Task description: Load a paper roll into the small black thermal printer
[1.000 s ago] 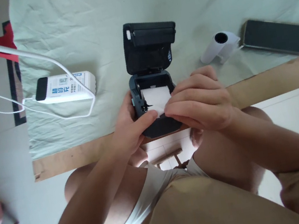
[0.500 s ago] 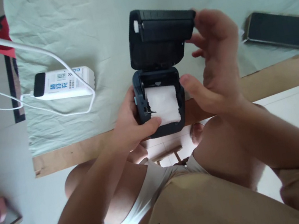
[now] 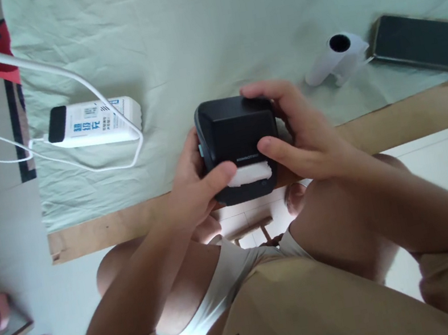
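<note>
**Two-handed hold on a black printer (image 3: 234, 128)**

From my remote seat, I see the left hand (image 3: 187, 182) gripping its left side, thumb by the white paper (image 3: 253, 173); the right hand (image 3: 308, 132) wraps its right, thumb on top; lid down, it overhangs the table (image 3: 193, 40)'s near edge, centre; left, a white power bank (image 3: 73, 125); right, a paper roll (image 3: 325, 66), then a phone (image 3: 423, 43).

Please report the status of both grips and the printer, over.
Left grip and right grip both on portable printer; lid down. White paper strip showing. Paper roll, smartphone off right.
</note>
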A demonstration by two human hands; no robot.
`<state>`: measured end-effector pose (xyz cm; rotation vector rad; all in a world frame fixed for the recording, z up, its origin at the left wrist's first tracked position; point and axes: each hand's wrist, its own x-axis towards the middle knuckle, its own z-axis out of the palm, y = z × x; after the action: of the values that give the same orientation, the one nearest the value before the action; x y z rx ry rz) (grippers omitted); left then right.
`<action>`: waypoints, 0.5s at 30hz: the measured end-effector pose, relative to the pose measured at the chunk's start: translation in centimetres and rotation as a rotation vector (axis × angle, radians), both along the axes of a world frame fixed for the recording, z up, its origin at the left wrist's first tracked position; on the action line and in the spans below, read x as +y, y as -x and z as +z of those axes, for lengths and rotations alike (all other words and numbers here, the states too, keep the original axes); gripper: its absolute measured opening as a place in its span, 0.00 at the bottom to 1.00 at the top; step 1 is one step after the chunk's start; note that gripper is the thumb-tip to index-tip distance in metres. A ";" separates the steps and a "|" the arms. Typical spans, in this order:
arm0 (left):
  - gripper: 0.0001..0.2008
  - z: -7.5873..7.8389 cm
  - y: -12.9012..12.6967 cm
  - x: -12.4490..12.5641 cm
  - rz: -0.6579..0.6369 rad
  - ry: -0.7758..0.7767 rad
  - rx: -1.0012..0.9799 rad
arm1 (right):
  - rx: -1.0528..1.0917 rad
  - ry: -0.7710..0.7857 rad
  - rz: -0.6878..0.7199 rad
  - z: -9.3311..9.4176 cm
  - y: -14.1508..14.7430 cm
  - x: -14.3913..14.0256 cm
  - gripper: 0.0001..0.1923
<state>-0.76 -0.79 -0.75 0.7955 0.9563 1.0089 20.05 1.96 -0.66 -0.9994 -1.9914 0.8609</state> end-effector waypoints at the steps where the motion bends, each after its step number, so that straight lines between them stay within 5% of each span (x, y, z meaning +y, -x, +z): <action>1: 0.32 0.0 -0.2 0.0 0.013 0.009 -0.012 | 0.014 0.038 0.009 0.0 0.1 0.0 0.23; 8: 0.26 0.2 -0.7 0.1 0.040 0.022 -0.038 | 0.133 0.199 -0.010 -0.6 0.6 0.2 0.22; 15: 0.22 0.1 -0.7 0.0 0.084 0.037 -0.102 | -0.062 -0.016 0.006 -0.6 0.7 0.3 0.24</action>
<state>-0.11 -0.81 -0.62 0.6712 0.9245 1.0907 19.35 2.22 -1.22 -1.0229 -2.0509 0.8251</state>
